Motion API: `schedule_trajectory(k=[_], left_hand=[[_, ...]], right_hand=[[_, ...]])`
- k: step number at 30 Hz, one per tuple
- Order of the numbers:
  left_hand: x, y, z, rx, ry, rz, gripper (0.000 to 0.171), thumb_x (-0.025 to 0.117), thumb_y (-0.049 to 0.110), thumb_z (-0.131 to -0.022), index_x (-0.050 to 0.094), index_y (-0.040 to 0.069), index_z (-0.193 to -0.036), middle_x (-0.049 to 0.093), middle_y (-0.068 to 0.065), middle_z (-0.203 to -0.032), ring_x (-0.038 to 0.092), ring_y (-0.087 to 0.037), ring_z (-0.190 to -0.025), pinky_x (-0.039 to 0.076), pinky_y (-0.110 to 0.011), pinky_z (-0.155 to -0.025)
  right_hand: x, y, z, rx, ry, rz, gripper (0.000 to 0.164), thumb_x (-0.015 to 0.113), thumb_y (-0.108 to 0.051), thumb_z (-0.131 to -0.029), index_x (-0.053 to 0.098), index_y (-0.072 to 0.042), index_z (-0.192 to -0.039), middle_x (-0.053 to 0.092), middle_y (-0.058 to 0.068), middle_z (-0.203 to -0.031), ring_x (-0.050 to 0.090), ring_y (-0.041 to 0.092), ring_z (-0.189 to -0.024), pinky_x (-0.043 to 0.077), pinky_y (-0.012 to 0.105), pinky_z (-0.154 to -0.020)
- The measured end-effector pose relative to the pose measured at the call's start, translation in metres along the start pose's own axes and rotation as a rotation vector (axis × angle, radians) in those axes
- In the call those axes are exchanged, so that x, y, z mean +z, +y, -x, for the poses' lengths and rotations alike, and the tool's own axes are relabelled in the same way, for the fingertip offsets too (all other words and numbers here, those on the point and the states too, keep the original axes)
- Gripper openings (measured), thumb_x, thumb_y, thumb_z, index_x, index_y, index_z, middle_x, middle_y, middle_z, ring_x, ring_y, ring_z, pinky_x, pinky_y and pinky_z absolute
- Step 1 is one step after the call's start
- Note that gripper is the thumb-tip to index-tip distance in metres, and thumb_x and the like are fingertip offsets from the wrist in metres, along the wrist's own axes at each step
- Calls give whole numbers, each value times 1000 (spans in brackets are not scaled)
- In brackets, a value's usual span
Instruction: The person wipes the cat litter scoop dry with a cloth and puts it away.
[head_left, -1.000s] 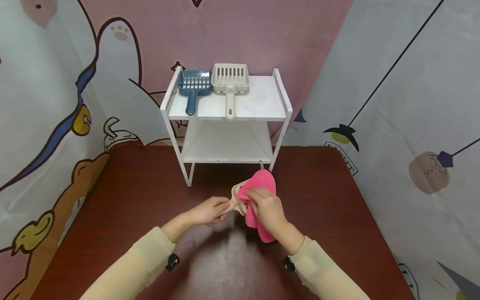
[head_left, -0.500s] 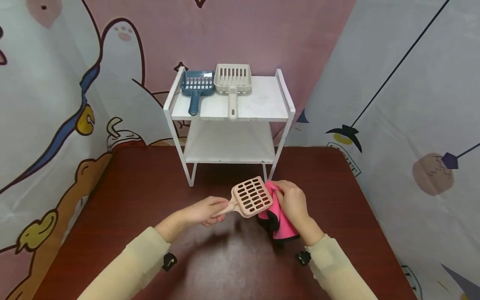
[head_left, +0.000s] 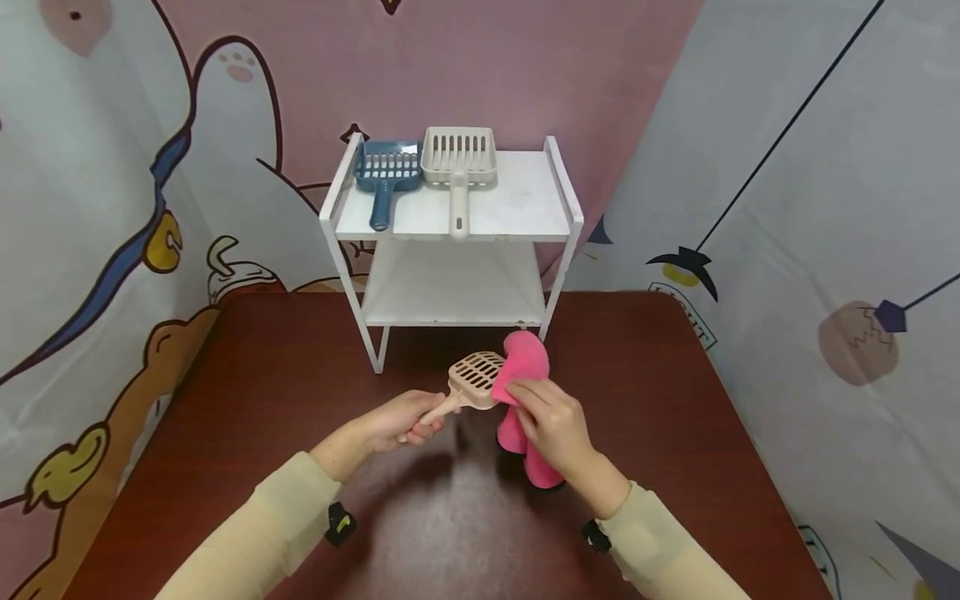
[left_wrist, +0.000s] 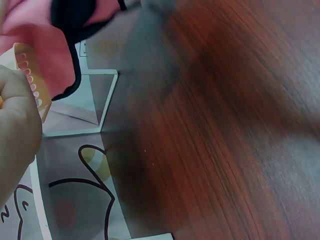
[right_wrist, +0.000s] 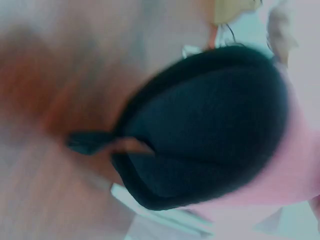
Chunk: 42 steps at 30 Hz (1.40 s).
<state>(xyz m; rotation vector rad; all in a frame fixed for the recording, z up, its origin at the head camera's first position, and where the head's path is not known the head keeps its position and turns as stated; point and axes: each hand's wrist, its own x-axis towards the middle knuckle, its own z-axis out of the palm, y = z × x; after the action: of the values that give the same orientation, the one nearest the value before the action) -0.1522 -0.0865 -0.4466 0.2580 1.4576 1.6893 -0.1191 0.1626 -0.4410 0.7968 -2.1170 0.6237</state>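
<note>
My left hand (head_left: 401, 421) grips the handle of a beige slotted litter scoop (head_left: 474, 372), held above the table with its head pointing right. My right hand (head_left: 551, 417) pinches a bright pink cloth (head_left: 525, 358) over the right end of the scoop's head, covering that edge. Dark trim lines the cloth, and its lower part hangs below the hand. In the left wrist view the side of the scoop (left_wrist: 37, 80) shows against the pink cloth (left_wrist: 55, 65). The cloth's dark inner side (right_wrist: 210, 120) fills much of the blurred right wrist view.
Behind the hands stands a white two-tier shelf (head_left: 525, 217). On its top tier lie a blue litter scoop (head_left: 386, 171) and an off-white litter scoop (head_left: 460, 167), side by side. The dark red-brown table (head_left: 652, 400) runs back to a cartoon-printed wall covering (head_left: 487, 75).
The cloth went right off the scoop's face, baring its slots, then came back over the right end. The scoop has tilted and shifted slightly left. My left hand keeps its hold.
</note>
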Motion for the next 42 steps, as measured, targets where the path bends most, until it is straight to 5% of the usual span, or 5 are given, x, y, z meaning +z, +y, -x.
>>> schedule_trajectory(k=[5,13,25,36,42], left_hand=[[1,2,2,-2,-53,80,30,22,23,-103,49,9,-101,37,10,-63,27,6,-43,20,-8,-39],[-3,1,7,-13,-59,54,30,24,23,-103,50,9,-102,37,11,-62,27,6,-43,20,-9,-38],[6,28,12,41,-21,-399,43,29,30,-102,59,2,-116,48,3,-75,33,-7,-54,30,-19,-53],[18,47,16,81,-5,-320,29,46,16,-97,54,-7,-112,46,3,-74,41,-7,-58,41,-20,-57],[26,63,20,112,-9,-337,25,46,20,-98,53,0,-111,44,2,-72,42,-6,-57,42,-21,-55]], right_hand=[[10,-3,7,-39,7,16,18,69,0,-76,71,-3,-93,69,9,-89,64,21,-79,54,32,-69],[8,21,19,79,15,90,24,71,7,-67,71,-1,-90,69,11,-89,64,24,-82,54,35,-72],[-14,50,34,212,-52,219,23,74,7,-68,71,-1,-89,70,13,-86,66,26,-80,54,40,-72],[-27,55,35,327,-67,200,24,74,5,-70,71,-1,-94,71,14,-89,66,28,-84,53,42,-76],[-28,58,37,375,-59,183,21,74,6,-69,70,0,-89,70,15,-87,66,30,-83,53,43,-75]])
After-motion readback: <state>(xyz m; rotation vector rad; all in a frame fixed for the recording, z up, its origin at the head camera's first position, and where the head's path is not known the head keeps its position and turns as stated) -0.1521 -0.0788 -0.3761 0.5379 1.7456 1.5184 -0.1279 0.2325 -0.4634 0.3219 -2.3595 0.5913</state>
